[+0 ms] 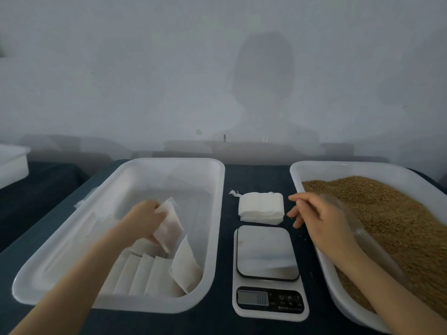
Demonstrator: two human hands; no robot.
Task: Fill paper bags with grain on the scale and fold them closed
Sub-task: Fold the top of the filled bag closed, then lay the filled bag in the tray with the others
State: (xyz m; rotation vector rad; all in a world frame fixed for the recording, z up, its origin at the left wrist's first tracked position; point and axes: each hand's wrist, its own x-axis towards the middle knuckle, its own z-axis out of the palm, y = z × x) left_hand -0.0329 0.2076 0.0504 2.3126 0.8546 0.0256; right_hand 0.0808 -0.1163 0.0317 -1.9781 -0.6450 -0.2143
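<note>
My left hand (145, 217) grips a filled white paper bag (169, 226) above the left white tray (219, 189), where several folded filled bags (150, 274) lie in a row. A stack of empty white bags (261, 207) sits on the dark table behind the digital scale (267, 255), whose platform is bare. My right hand (321, 218) hovers between that stack and the grain tray (296, 175), fingers loosely extended toward the stack and holding nothing. A clear plastic scoop (358, 228) lies at the tray's left wall, just behind the hand, on brown grain (391, 213).
Another white container (12, 163) stands at the far left edge on a second dark surface. A pale wall runs close behind the table. A few loose grains lie on the tabletop right of the scale.
</note>
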